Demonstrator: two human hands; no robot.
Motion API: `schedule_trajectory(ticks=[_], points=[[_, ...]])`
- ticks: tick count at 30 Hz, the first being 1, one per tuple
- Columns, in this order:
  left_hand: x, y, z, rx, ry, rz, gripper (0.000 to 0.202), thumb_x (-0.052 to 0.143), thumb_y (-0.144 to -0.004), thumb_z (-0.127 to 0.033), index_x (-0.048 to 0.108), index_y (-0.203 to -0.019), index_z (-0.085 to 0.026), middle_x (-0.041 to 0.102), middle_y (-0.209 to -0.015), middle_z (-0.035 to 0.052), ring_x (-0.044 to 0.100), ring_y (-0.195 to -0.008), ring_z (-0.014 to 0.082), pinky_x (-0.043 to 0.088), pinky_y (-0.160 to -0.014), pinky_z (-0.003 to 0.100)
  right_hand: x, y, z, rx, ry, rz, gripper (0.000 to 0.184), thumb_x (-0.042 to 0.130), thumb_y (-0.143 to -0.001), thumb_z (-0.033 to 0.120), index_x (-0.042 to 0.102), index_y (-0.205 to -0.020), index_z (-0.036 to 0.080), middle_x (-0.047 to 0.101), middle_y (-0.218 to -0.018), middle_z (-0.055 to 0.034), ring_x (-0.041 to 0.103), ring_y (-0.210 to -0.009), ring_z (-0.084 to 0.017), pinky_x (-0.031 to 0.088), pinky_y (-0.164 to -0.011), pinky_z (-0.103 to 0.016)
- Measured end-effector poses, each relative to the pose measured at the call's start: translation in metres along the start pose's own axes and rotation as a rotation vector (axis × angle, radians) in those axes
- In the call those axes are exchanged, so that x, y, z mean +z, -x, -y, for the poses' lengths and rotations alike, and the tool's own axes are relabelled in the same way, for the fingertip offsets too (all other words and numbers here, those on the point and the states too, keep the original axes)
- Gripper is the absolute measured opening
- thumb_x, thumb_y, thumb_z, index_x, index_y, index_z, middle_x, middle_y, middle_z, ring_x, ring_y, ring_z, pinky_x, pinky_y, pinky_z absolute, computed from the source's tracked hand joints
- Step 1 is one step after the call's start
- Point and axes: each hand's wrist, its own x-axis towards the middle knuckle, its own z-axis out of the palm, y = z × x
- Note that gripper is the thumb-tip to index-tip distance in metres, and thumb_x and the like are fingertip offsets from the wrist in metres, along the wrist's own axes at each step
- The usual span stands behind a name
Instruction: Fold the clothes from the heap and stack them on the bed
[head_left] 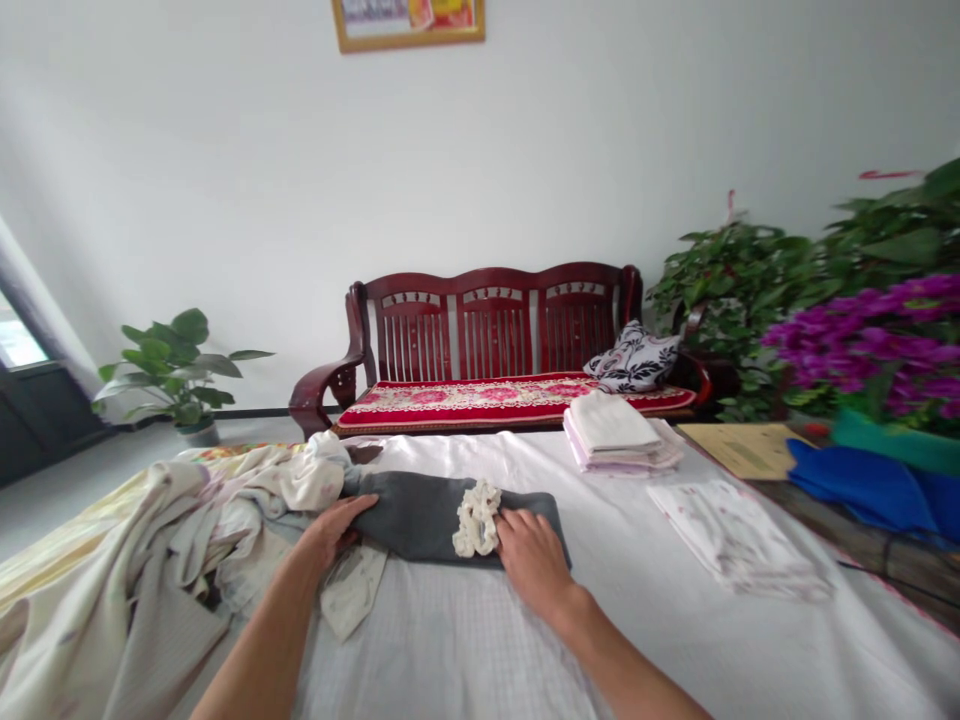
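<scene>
A dark grey garment (420,512) with a cream lace frill (477,518) lies folded across the white cloth-covered table (480,640). My left hand (330,530) grips the garment's left end, fingers curled over its edge. My right hand (531,555) lies on the garment's right part, just right of the frill, fingers pressed down on the fabric. A heap of loose pale clothes (187,530) sits to the left, touching the garment.
A stack of folded white and pink cloths (616,432) and a flat folded floral cloth (731,535) lie at the right. Blue fabric (870,485), purple flowers (885,340) and plants (735,290) stand far right. A red wooden bench (487,350) stands behind the table.
</scene>
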Motion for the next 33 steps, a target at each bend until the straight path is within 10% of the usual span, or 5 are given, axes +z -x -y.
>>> schedule_trajectory(ticks=[6, 20, 26, 33], points=[[-0.001, 0.008, -0.003, -0.101, 0.179, 0.109, 0.021, 0.077, -0.074, -0.033, 0.071, -0.088, -0.019, 0.076, -0.085, 0.0055, 0.070, -0.076, 0.0206, 0.054, -0.054, 0.024, -0.007, -0.010, -0.002, 0.156, 0.005, -0.073, 0.025, 0.045, -0.095, 0.015, 0.069, -0.099, 0.019, 0.074, -0.101, -0.0104, 0.065, -0.097, -0.025, 0.044, -0.083, -0.035], [0.015, 0.031, -0.046, -0.072, 0.526, 0.165, 0.008, 0.067, -0.082, -0.013, 0.066, -0.089, -0.014, 0.072, -0.078, 0.0047, 0.068, -0.064, 0.0148, 0.059, -0.057, 0.025, 0.019, 0.000, 0.011, -0.105, -0.153, 0.140, 0.068, 0.044, -0.098, 0.048, 0.033, -0.155, 0.013, 0.033, -0.160, -0.0132, 0.026, -0.150, -0.027, 0.013, -0.123, -0.050], [0.099, 0.074, -0.096, 0.257, 0.095, 0.359, 0.035, 0.069, -0.080, -0.036, 0.066, -0.106, -0.013, 0.072, -0.086, 0.0053, 0.067, -0.073, 0.0177, 0.054, -0.064, 0.027, 0.026, -0.001, 0.009, -0.132, -0.115, 0.079, 0.071, 0.054, -0.094, 0.047, 0.037, -0.153, 0.012, 0.036, -0.158, -0.0157, 0.029, -0.148, -0.029, 0.020, -0.121, -0.052], [0.210, 0.095, -0.066, 0.489, -0.443, 0.242, 0.056, 0.071, -0.074, -0.033, 0.063, -0.125, -0.012, 0.073, -0.110, 0.0148, 0.066, -0.105, 0.0308, 0.046, -0.093, 0.035, 0.022, 0.008, 0.019, -0.109, -0.051, 0.092, 0.051, 0.055, -0.094, 0.043, 0.061, -0.133, 0.011, 0.064, -0.132, -0.0194, 0.054, -0.130, -0.032, 0.029, -0.117, -0.048]])
